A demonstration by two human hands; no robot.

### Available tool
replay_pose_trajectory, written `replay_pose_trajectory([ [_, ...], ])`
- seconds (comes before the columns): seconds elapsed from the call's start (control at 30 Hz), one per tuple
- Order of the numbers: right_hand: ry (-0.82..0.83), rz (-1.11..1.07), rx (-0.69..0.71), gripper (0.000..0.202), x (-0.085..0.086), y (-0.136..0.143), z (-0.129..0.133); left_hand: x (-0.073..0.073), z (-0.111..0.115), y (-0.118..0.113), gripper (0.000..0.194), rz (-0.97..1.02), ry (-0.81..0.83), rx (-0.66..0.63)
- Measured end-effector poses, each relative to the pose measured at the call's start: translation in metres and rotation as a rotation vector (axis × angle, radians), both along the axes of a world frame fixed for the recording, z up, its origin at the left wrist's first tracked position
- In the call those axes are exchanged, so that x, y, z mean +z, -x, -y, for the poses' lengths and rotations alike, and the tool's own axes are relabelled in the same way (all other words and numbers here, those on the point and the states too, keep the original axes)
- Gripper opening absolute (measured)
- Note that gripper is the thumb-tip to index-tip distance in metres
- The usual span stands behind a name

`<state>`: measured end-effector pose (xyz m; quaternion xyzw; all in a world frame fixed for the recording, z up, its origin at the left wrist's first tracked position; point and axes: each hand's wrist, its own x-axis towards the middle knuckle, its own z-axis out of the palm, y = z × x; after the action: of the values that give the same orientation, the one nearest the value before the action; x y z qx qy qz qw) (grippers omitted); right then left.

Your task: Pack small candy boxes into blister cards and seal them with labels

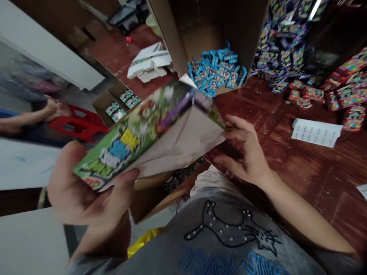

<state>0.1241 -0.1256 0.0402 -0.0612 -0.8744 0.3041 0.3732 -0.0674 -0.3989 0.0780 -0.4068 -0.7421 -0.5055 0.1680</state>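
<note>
My left hand (94, 191) grips one end of a green printed carton (137, 133), thumb on its white inner side and fingers behind the printed face. The carton is held tilted in front of me, its far end up and to the right. Beside its right end is my right hand (243, 149), fingers apart and slightly curled; whether a fingertip touches the carton's edge I cannot tell. Part of the printed face is smeared by motion.
Small blue packets (215, 68) lie in a big cardboard box ahead. Purple packets (286, 53) and red packets (349, 88) are heaped at right, near a label sheet (317, 133). White flat cartons (151, 63) lie beyond. Someone's foot (56, 107) rests on a red stool (78, 124).
</note>
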Motion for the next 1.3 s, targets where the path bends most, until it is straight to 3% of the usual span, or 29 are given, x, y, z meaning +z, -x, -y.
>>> replay_pose_trajectory([
  [0.07, 0.037, 0.024, -0.012, 0.043, -0.024, 0.016, -0.012, -0.012, 0.007, 0.014, 0.087, -0.273, 0.043, 0.036],
  [0.13, 0.098, 0.082, -0.052, 0.045, -0.053, 0.027, -0.03, -0.035, 0.004, 0.022, 0.087, -0.439, 0.171, 0.02],
  [0.27, 0.188, 0.229, 0.018, 0.067, -0.097, 0.024, -0.058, -0.083, 0.003, 0.012, 0.08, -0.374, 0.308, -0.196],
  [0.33, 0.209, 0.278, 0.186, 0.075, -0.1, 0.015, -0.061, -0.096, 0.019, -0.003, 0.058, -0.252, 0.33, -0.329],
  [0.43, 0.229, 0.296, 0.455, 0.072, -0.085, 0.009, -0.055, -0.096, 0.055, -0.024, 0.03, -0.08, 0.392, -0.373],
  [0.5, 0.229, 0.302, 0.543, 0.069, -0.071, 0.017, -0.05, -0.091, 0.075, -0.027, 0.032, -0.102, 0.391, -0.349],
  [0.6, 0.202, 0.319, 0.563, 0.065, -0.062, 0.046, -0.051, -0.094, 0.086, -0.004, 0.042, -0.284, 0.438, -0.311],
  [0.67, 0.148, 0.36, 0.492, 0.064, -0.062, 0.074, -0.06, -0.106, 0.076, 0.025, 0.032, -0.296, 0.556, -0.287],
  [0.73, 0.057, 0.455, 0.345, 0.066, -0.061, 0.108, -0.07, -0.124, 0.054, 0.054, 0.016, -0.175, 0.663, -0.224],
  [0.83, -0.118, 0.584, 0.094, 0.086, -0.052, 0.163, -0.082, -0.154, 0.01, 0.083, 0.027, -0.055, 0.73, -0.155],
  [0.93, -0.257, 0.613, -0.08, 0.113, -0.04, 0.222, -0.089, -0.179, -0.03, 0.099, 0.032, -0.134, 0.787, -0.142],
  [1.07, -0.378, 0.738, -0.209, 0.138, -0.031, 0.301, -0.108, -0.194, -0.068, 0.114, 0.036, -0.336, 0.736, -0.155],
  [1.17, -0.442, 0.807, -0.155, 0.123, -0.032, 0.342, -0.135, -0.197, -0.087, 0.123, 0.023, -0.437, 0.64, -0.182],
  [1.3, -0.436, 0.854, -0.148, 0.081, -0.037, 0.356, -0.17, -0.2, -0.096, 0.132, 0.023, -0.567, 0.561, -0.205],
])
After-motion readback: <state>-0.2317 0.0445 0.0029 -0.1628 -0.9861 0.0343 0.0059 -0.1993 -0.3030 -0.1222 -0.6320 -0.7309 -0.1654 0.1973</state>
